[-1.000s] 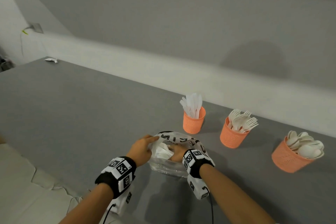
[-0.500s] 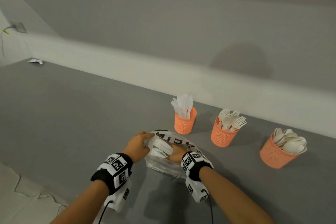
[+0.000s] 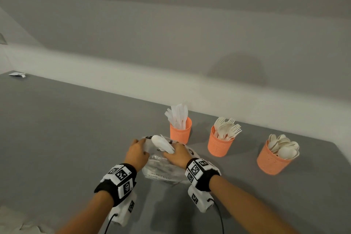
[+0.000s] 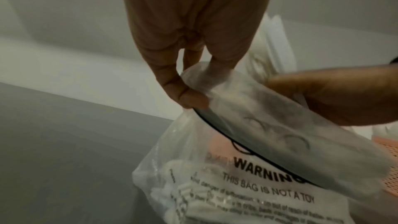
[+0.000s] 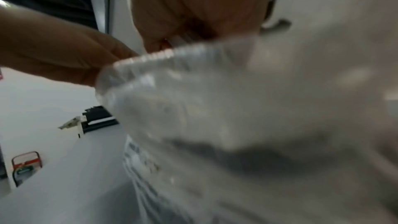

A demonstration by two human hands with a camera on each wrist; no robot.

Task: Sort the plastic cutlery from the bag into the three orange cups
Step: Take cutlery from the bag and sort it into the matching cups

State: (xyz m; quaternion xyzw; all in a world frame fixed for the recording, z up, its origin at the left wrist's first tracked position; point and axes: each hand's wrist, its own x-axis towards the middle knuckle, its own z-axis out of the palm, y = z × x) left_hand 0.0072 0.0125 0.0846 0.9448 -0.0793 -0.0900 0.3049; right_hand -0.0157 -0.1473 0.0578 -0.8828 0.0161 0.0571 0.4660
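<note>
Left hand (image 3: 137,153) first: its grip is a pinch, thumb and fingers (image 4: 189,99) nipping the rim of the clear plastic bag with black warning print (image 3: 163,169) at the bag's 9 o'clock edge. Right hand (image 3: 177,155) sits at the bag's mouth, its grip curled round a small bunch of white plastic cutlery (image 3: 162,144), a rounded spoon-like end poking up and out toward 10 o'clock. The right wrist view is too blurred to show the fingers. More white pieces show through the bag's film, and the bag rests on the grey counter (image 3: 66,138). Outward now: at 1 o'clock, just beyond the bag, the orange mesh-pattern cup of white knives (image 3: 180,131); at 2 o'clock, the orange cup of white forks (image 3: 218,143); farther out at 3 o'clock, the orange cup of white spoons (image 3: 271,159). All three stand upright, apart from one another. Way off at 10 o'clock, a white scrap (image 3: 17,74) lies by the wall.
</note>
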